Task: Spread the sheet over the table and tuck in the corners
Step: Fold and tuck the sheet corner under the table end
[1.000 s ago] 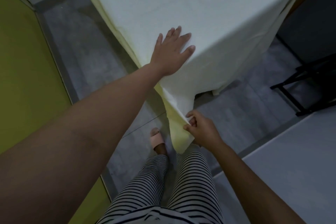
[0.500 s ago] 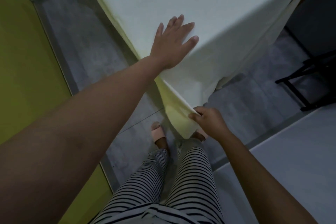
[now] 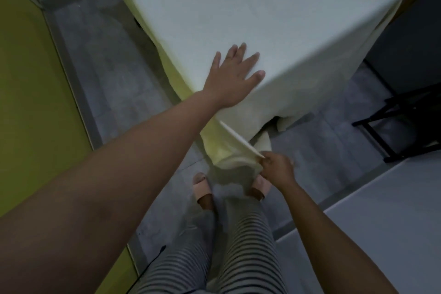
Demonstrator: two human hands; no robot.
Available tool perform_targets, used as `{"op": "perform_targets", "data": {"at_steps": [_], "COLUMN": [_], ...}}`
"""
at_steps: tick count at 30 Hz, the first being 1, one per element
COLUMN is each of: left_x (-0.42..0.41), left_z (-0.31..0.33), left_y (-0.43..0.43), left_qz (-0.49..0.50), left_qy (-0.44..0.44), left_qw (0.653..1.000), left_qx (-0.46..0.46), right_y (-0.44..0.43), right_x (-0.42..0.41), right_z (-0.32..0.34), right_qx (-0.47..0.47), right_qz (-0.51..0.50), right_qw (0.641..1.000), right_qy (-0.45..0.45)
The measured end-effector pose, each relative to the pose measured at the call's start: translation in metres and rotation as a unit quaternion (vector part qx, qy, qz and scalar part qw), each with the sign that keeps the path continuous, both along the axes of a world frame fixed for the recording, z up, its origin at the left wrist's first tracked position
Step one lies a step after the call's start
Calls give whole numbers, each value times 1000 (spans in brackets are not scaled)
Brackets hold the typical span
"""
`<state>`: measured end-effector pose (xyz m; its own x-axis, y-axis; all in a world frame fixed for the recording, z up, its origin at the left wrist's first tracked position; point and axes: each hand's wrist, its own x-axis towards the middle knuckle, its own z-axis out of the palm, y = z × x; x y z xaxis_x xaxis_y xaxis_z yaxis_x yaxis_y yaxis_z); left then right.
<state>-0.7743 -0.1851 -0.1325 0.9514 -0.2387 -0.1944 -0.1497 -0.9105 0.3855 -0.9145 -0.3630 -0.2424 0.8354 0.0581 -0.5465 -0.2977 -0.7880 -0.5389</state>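
A pale cream sheet (image 3: 250, 7) covers the whole table top and hangs down its sides. My left hand (image 3: 232, 76) lies flat, fingers spread, on the sheet at the table's near corner. Below that corner the sheet's hanging flap (image 3: 235, 148) is pulled out toward me into a taut fold. My right hand (image 3: 276, 167) pinches the tip of this flap between thumb and fingers, low down near my feet. The table itself is hidden under the cloth.
A yellow-green wall (image 3: 31, 102) runs along the left. A black metal stand (image 3: 405, 126) is on the floor at right, and a grey surface (image 3: 381, 234) fills the lower right. My slippered feet (image 3: 202, 188) stand on the grey tiled floor right at the corner.
My right hand has drawn the flap's tip further right and toward me, stretching the fold out from the corner. My left hand stays pressed flat on the corner.
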Motion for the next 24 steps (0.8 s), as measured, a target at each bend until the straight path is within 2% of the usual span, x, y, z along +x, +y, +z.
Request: {"op": "perform_targets", "data": {"at_steps": [3, 6, 8, 10, 12, 18, 21, 24], "left_x": [0, -8, -18, -27, -34, -73, -102, -130], "left_z": [8, 16, 19, 21, 23, 23, 17, 10], "left_y": [9, 29, 47, 62, 70, 89, 104, 124], "left_qz": [-15, 11, 24, 35, 54, 130, 207, 233], "left_qy": [23, 4, -22, -41, -57, -99, -56, 7], "left_qw": [999, 997, 997, 997, 996, 986, 977, 972], "left_qx": [-31, -74, -66, -50, -42, -24, -20, 22], "right_y": [5, 6, -2, -4, 7, 62, 87, 114], "right_x": [10, 27, 33, 33, 23, -47, -72, -82], "right_z": [-25, -45, -54, -51, -38, 4, 21, 38], "right_qx": [-46, -90, -126, -145, -139, -114, -144, -107], "right_qz": [3, -19, -110, -224, -271, -181, -67, 48], "right_qw": [999, 994, 982, 962, 951, 976, 987, 993], "right_qy": [-20, 65, 84, 63, 43, 31, 20, 19]}}
